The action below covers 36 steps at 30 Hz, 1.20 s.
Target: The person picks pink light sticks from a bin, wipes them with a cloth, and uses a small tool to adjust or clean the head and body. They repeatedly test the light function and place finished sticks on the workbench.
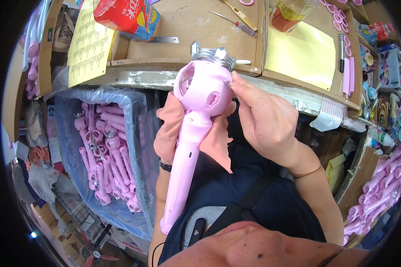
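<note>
A pink plastic toy wand (182, 178) with a round, hollow head lies tilted in front of my chest. Silver crown-like pieces top its head, and round openings show in the side. Peach cloth (216, 140) lies behind the wand's neck and covers my left hand (167, 133), which supports the wand from the left; its fingers are mostly hidden. A dark band sits on that wrist. My right hand (269, 118) is closed in a pinch against the right side of the head. Whatever its fingertips hold there is too small to make out.
A blue-lined bin (140, 133) of similar pink wands stands at the left. On the cardboard-covered bench lie a red packet (124, 15), a screwdriver (236, 24), a cup of amber liquid (289, 18) and yellow paper (303, 58). More pink parts (383, 187) are heaped at the right.
</note>
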Tool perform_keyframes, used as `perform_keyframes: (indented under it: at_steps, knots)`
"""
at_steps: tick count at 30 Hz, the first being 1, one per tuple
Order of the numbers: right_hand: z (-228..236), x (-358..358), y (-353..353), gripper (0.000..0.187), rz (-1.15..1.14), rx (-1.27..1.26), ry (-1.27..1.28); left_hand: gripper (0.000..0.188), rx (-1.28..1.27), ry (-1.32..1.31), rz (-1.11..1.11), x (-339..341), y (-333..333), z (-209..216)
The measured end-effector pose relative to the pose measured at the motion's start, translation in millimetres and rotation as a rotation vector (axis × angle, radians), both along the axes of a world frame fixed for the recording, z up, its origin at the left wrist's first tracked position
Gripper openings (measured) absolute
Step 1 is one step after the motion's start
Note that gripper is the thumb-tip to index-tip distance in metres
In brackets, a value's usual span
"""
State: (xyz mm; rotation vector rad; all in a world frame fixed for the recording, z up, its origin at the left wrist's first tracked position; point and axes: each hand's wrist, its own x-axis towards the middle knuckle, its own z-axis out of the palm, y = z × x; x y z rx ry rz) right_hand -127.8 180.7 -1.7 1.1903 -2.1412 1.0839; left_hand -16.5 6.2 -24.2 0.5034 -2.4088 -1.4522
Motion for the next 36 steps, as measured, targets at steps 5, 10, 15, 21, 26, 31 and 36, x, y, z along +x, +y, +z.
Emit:
perform_keyframes:
  at_steps: [5, 10, 15, 21, 26, 31, 36]
  knots:
    - [1, 1, 1, 0.036, 0.022, -0.018, -0.064, 0.042, 0.373, 0.075, -0.055, -9, 5, 13]
    - [1, 2, -1, 0.035, -0.023, -0.034, -0.045, 0.043, 1.291, 0.250, -0.217, -20, 20, 36]
    - [0, 1, 0, 0.035, 0.014, -0.021, -0.013, 0.046, 1.096, 0.156, -0.107, -22, 23, 43]
    - [-1, 2, 0, 0.036, -0.013, -0.029, -0.032, 0.051, 0.896, 0.074, -0.064, -17, 19, 36]
    - [-2, 0, 0, 0.035, 0.000, -0.023, 0.027, 0.048, 1.154, 0.193, -0.248, -20, 13, 29]
    - [-2, 1, 0, 0.037, -0.012, -0.039, -0.009, 0.048, 1.188, 0.231, -0.246, -19, 13, 28]
    - [-1, 0, 3, 0.037, 0.015, 0.014, 0.030, 0.048, 1.365, 0.309, -0.245, -18, 18, 30]
